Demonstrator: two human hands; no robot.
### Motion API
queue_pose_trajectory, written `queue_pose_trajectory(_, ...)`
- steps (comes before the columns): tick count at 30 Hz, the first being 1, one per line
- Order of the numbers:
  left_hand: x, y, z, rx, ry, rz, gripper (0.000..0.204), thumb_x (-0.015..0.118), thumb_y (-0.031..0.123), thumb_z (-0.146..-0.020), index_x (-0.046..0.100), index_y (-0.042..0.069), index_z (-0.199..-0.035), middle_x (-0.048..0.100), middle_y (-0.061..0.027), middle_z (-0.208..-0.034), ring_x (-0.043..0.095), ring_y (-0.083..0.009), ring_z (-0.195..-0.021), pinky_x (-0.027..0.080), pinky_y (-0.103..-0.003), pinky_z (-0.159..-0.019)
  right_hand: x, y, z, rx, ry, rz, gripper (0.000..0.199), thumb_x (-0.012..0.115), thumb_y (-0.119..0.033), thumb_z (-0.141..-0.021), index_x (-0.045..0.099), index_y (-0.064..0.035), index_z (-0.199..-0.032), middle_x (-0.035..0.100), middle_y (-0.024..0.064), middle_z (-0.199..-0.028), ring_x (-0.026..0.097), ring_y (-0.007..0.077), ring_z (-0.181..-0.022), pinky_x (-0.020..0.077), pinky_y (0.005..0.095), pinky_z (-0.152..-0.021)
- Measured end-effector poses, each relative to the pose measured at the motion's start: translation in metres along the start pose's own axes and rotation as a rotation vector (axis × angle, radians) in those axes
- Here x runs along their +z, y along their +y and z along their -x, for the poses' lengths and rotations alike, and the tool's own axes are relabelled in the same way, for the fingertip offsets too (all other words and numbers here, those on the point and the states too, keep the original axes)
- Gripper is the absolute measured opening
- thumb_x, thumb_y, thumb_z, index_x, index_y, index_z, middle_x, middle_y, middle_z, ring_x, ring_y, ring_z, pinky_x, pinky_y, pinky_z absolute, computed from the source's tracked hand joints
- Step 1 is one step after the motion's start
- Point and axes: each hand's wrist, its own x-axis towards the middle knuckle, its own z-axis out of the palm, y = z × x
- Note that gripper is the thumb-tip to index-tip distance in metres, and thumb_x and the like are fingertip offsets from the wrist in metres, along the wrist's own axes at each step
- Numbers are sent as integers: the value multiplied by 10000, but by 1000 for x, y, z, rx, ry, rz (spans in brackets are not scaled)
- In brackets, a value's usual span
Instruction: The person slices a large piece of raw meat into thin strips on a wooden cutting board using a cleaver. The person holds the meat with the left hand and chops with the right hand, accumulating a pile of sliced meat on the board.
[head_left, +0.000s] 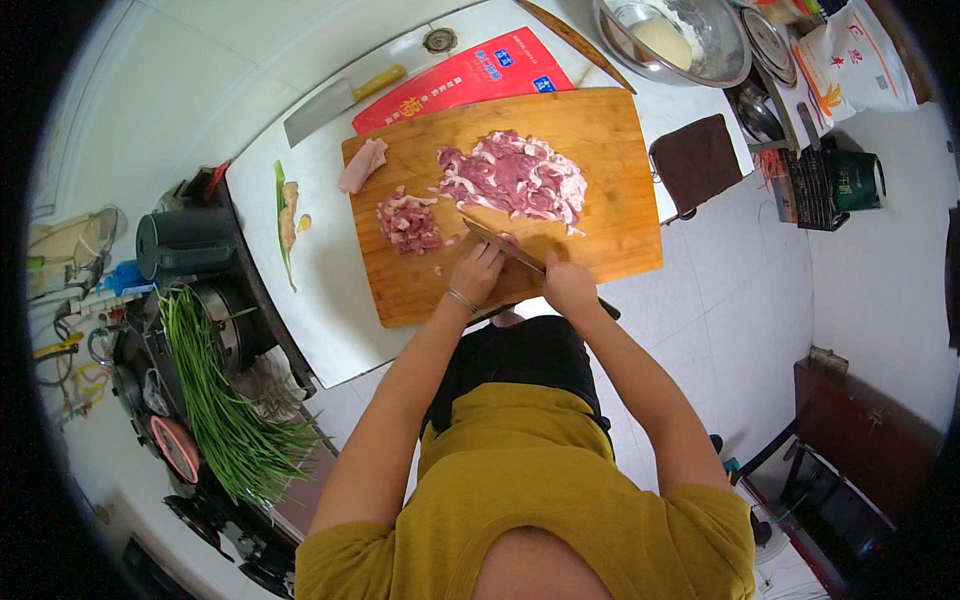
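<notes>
Cutting board (610, 170), bamboo, rectangular, lies on the white table (320, 290), long axis running left to right in the head view with a slight tilt, right end higher. On it: a large pile of sliced pink meat (515, 175) at upper centre, a smaller heap of diced meat (408, 222) to its left, and a pale uncut slab of meat (361, 164) at the upper left corner.

Cleaver (495, 243) rests on the board below the large pile, blade edge down on the wood. Long axis runs diagonally from upper left to lower right; the blade tip points toward the diced heap, the handle end toward the person. Right hand (568, 285) is closed around the handle at the near edge of the board; the grip sits at the lower right end of the tool, the blade extends away from it up and left. Left hand (477, 273), with a bracelet at the wrist, lies fingers curled on the board, touching the blade's near side just left of the grip; whether it pinches any meat cannot be told.

A second cleaver with a yellow handle (335, 102) lies on the table beyond the board, beside a red packet (460, 78). A bundle of green chives (215, 400) lies well left of the table.
</notes>
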Motion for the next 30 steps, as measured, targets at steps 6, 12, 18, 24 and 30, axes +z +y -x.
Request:
queue_pose_trajectory(6,9,-5,0,-31,15,52,282,545,132,-755,583,60,-1024,491,-101,-1219,493,-262,-1101,465,-356,-845,-6,-20,-27,-37,-8,41,127,492,-115,-786,507,-34,-883,630,189,-698,636,363,-671,503,469,-588)
queue_pose_trajectory(12,-7,2,-2,-120,-158,39,257,553,126,-744,592,53,-987,499,-116,-1194,486,-282,-1105,468,-360,-848,-5,4,0,47,-63,29,136,503,-122,-786,521,-31,-886,616,190,-693,619,369,-646,490,481,-588)
queue_pose_trajectory(18,10,-5,1,-85,-50,89,280,532,115,-755,591,47,-1020,520,-102,-1151,480,-281,-1110,449,-359,-881,8,-17,-33,3,-57,-5,159,506,-130,-788,530,-25,-905,618,208,-735,617,381,-665,493,481,-608)
queue_pose_trajectory(24,5,-4,0,-65,5,55,292,521,102,-758,589,51,-1037,522,-95,-1150,477,-275,-1113,443,-359,-884,-5,-13,-19,17,-30,-29,163,488,-158,-822,524,-11,-881,633,203,-761,634,375,-689,511,467,-620)
queue_pose_trajectory(30,1,2,-3,-70,42,46,327,512,118,-766,582,58,-1080,512,-87,-1171,473,-266,-1114,441,-363,-878,2,-8,-24,31,-49,-34,169,461,-155,-831,526,-15,-902,626,223,-745,632,379,-699,504,480,-623)
